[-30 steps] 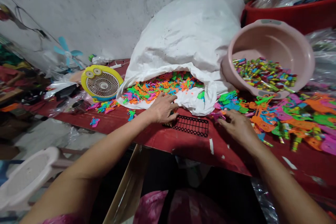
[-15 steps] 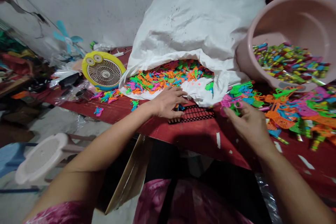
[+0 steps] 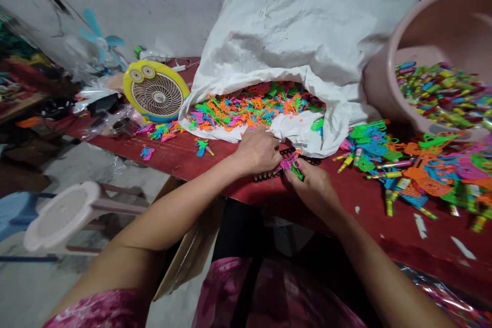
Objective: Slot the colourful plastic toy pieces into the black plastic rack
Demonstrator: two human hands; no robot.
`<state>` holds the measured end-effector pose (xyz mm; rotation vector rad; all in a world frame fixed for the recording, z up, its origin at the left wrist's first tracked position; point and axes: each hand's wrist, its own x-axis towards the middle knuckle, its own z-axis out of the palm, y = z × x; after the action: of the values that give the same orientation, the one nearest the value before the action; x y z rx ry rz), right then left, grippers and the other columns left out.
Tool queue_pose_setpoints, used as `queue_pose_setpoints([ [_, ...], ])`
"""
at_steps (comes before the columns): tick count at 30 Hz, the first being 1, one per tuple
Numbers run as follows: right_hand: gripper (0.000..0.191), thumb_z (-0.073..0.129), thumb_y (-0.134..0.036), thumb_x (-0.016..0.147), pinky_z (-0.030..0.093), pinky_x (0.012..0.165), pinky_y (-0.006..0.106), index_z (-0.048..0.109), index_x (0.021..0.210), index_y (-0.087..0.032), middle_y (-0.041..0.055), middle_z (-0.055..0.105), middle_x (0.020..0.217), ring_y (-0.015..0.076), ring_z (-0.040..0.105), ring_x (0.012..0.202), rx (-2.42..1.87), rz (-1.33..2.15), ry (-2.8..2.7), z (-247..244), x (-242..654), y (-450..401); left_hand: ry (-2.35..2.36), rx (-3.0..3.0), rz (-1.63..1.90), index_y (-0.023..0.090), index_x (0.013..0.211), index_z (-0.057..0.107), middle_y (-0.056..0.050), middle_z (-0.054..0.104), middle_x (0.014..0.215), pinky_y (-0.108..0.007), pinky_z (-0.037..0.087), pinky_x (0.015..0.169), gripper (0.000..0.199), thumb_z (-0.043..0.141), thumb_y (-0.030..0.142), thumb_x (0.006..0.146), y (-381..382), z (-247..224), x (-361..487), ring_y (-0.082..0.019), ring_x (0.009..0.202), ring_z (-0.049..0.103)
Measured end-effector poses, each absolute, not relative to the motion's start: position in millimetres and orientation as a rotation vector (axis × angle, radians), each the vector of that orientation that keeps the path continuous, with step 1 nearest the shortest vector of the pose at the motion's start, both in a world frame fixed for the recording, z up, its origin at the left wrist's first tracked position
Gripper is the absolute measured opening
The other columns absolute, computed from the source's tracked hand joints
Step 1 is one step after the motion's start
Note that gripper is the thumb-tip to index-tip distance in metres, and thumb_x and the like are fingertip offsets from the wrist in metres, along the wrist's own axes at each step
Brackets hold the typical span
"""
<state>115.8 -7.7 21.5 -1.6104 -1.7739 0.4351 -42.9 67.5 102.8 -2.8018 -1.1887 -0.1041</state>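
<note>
Just in front of the open mouth of a white sack, your right hand pinches pink and green plastic pieces between narrowed fingers, holding them at a black rack, which lies near the sack's front edge and is partly hidden. Your left hand bends over the rack's left part, fingers curled downward; whether they grip anything, you cannot tell from this angle. The sack's mouth faces you, showing a mass of orange, green, blue and pink pieces. To the sack's right as you face it, a pink tub holds shiny, multicolored small tubes; nearer you on that side, a heap of netted plastic shapes and tubes spreads over the red tabletop. Just left of the sack stands a yellow fan, with a small cluster of pieces near its base and a blue-bladed fan farther left. Well apart from the sack, below and left of it, a pale stool stands on the floor beside a blue one.
</note>
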Motion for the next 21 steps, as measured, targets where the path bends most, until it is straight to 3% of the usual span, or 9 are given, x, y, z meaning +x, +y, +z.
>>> queue_pose_setpoints([
  [8,0.017,0.046,-0.027,0.088,0.028,0.059,0.029,0.048,0.072,-0.021,0.0010,0.056,0.066,0.0141,0.045,0.060,-1.467,0.370,-1.835,23,107,-5,-1.193,-2.810,-0.136,0.016,0.085,0.073,-0.010,0.072,0.094,-0.041,0.044,0.074,0.032,0.045,0.030,0.089,67,103,-44,-0.029,0.097,0.057],
  [13,0.012,0.055,-0.032,0.081,0.036,0.058,0.026,0.053,0.085,-0.021,-0.0008,0.057,0.073,0.0134,0.049,0.062,-1.397,0.925,-1.623,23,104,1,-1.204,-2.818,-0.126,0.017,0.087,0.073,-0.010,0.072,0.096,-0.041,0.044,0.075,0.030,0.046,0.030,0.089,66,103,-45,-0.028,0.099,0.057],
  [17,0.042,0.074,-0.034,0.068,0.043,0.053,0.025,0.049,0.099,-0.023,-0.0066,0.054,0.070,0.0119,0.050,0.055,-1.217,1.533,-1.322,27,108,-2,-1.199,-2.807,-0.142,0.017,0.086,0.073,-0.010,0.072,0.095,-0.041,0.044,0.075,0.030,0.047,0.031,0.088,66,102,-44,-0.029,0.099,0.057],
  [21,0.062,0.082,-0.025,0.057,0.049,0.063,0.025,0.049,0.109,-0.023,0.0000,0.063,0.092,0.0161,0.065,0.077,-0.995,1.767,-1.227,26,116,-4,-1.188,-2.805,-0.148,0.017,0.086,0.074,-0.009,0.072,0.094,-0.042,0.043,0.074,0.030,0.047,0.030,0.088,67,101,-45,-0.028,0.098,0.057],
])
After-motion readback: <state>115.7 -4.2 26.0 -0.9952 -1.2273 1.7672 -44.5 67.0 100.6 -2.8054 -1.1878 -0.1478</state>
